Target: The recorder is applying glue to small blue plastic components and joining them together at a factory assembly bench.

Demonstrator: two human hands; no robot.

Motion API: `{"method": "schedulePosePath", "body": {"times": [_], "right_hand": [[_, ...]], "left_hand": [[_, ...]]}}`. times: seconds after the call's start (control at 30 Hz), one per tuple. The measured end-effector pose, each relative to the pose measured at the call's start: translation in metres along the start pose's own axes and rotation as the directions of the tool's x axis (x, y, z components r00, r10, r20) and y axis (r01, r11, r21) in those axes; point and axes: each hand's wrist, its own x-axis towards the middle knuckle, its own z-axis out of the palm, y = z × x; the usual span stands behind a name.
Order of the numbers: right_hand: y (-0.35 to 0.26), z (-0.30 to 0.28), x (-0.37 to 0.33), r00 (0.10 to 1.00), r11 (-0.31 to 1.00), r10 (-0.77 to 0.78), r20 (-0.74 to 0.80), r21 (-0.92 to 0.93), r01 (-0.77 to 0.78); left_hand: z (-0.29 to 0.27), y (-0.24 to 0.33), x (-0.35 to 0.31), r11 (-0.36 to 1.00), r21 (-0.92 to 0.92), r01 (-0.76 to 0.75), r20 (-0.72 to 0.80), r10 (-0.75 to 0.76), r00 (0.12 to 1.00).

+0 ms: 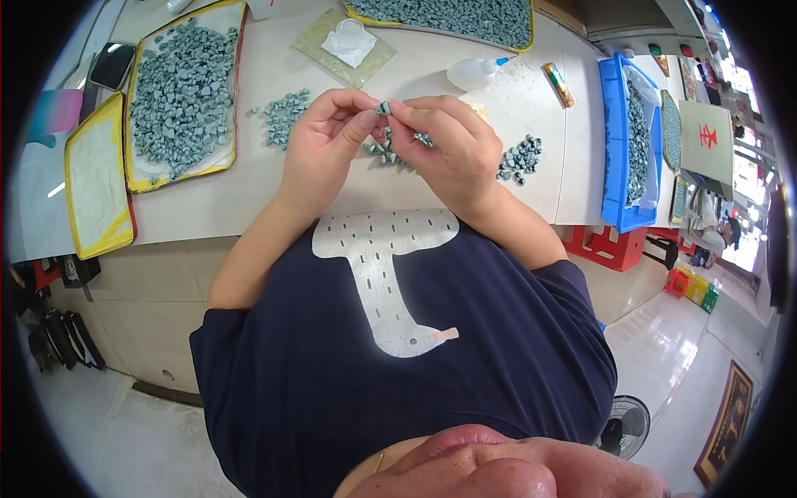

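Above the table's middle, both my hands meet at a small grey-green piece (pixel 383 108), stone-like and with a pale edge. The thumb and fingers of my left hand (pixel 328 145) pinch it from one side, and those of my right hand (pixel 452 145) from the other. Beneath and between the hands lies a loose heap of similar pieces (pixel 382 152), partly hidden by my fingers. Left of my left hand spreads a lighter group of pieces (pixel 287 116). A darker cluster of pieces (pixel 520 158) sits to the right of my right hand.
Yellow-rimmed trays (pixel 239 83) of pieces stand at the left and far side. A flat yellow-edged tray (pixel 100 178), phone (pixel 113 66), plastic bag (pixel 320 50), white squeeze bottle (pixel 471 75), small printed tube (pixel 559 85) and blue bin (pixel 614 141) surround the work area.
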Motion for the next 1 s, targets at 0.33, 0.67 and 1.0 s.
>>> {"method": "schedulePosePath", "body": {"times": [0.33,0.67,1.0], "right_hand": [[0.001,0.003,0.000,1.000,0.996,0.002,-0.016,0.086,-0.001],[0.006,0.003,-0.004,0.997,0.989,-0.057,-0.051,0.133,0.063],[0.003,-0.011,0.002,1.000,0.983,0.016,0.008,0.185,-0.018]], "left_hand": [[0.000,0.001,-0.006,0.878,0.411,-0.245,-0.014,0.276,0.961],[0.003,0.005,-0.004,0.651,0.661,-0.375,0.108,0.411,0.905],[0.013,0.023,0.008,0.173,0.722,-0.670,0.448,0.622,0.643]]}}
